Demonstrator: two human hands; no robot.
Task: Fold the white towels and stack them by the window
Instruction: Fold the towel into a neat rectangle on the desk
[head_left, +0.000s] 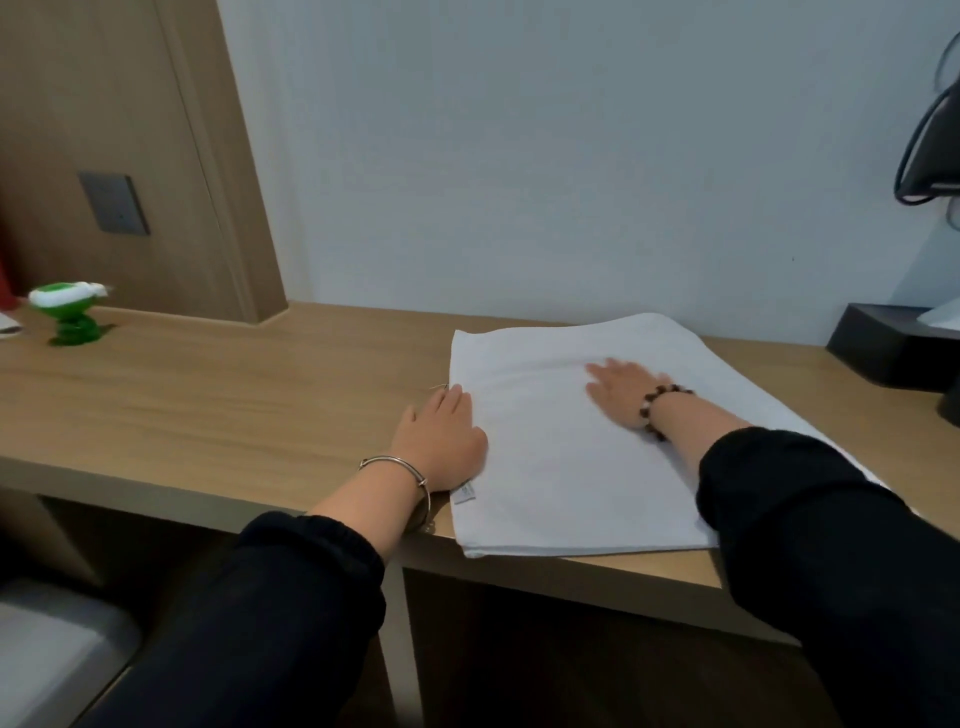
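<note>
With the left hand (441, 441) flat along its left edge and the right hand (621, 387) spread on top, the folded white towel (561, 467) overhangs the desk's (208, 395) front edge — one hard sweep could drag it off.

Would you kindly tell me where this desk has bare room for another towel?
Bare desk lies between the green toy and the towel, at whose left edge the left hand rests. The right end is crowded: the towel, under the right hand, reaches nearly to the black box.
</note>
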